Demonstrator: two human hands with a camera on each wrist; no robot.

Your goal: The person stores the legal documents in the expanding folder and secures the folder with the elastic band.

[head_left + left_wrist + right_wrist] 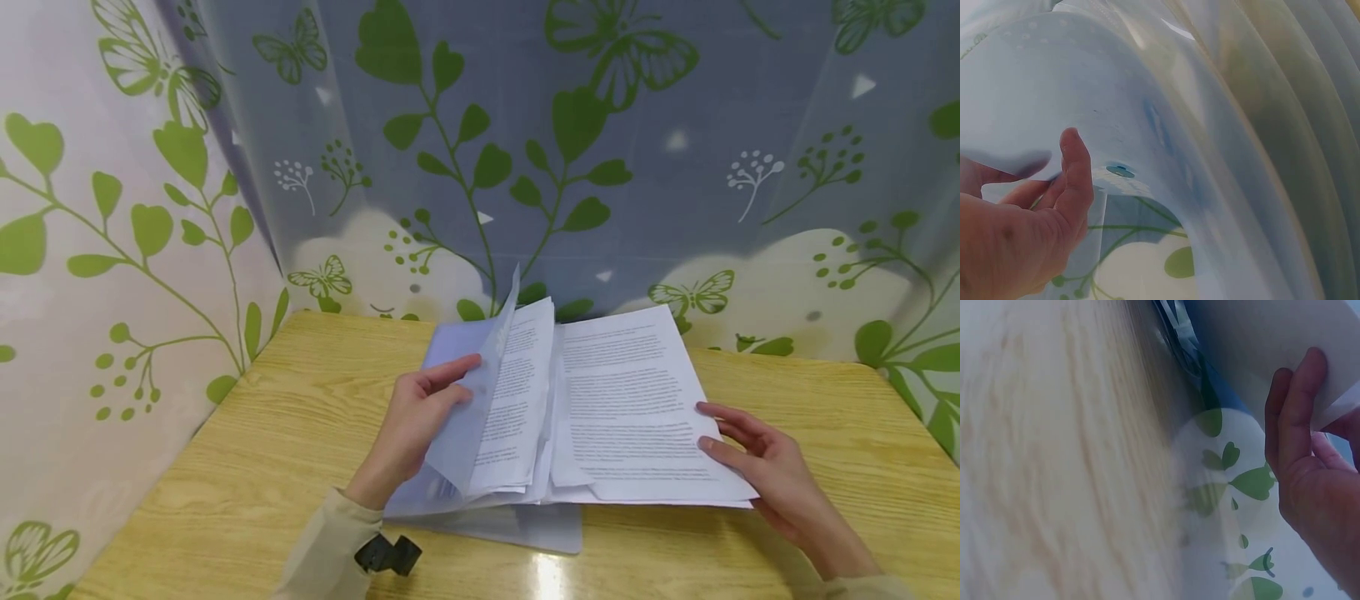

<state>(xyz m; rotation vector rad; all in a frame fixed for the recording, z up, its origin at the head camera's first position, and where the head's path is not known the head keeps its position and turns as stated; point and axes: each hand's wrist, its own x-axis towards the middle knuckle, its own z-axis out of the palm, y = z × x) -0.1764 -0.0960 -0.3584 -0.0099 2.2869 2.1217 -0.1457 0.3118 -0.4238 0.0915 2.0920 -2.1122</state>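
Observation:
On the table lies a translucent bluish plastic folder (525, 529), opened out with printed sheets inside. Its raised cover (467, 425) is pinched between the thumb and fingers of my left hand (408, 421). The left wrist view shows that cover (1041, 94) curving broadly, with a small round snap (1120, 171) near the fingers. My right hand (783, 479) holds the right edge of the printed sheets (637, 400), thumb on top and some fingers underneath. In the right wrist view, fingers press the underside of the paper (1254, 356). More printed pages (517, 375) stand tilted beside the cover.
The wooden table (285, 433) spreads out on both sides of the folder. A patterned curtain (480, 167) with green leaves and butterflies hangs right behind the table's far edge and along the left. A small black device (387, 554) sits at the left sleeve's cuff.

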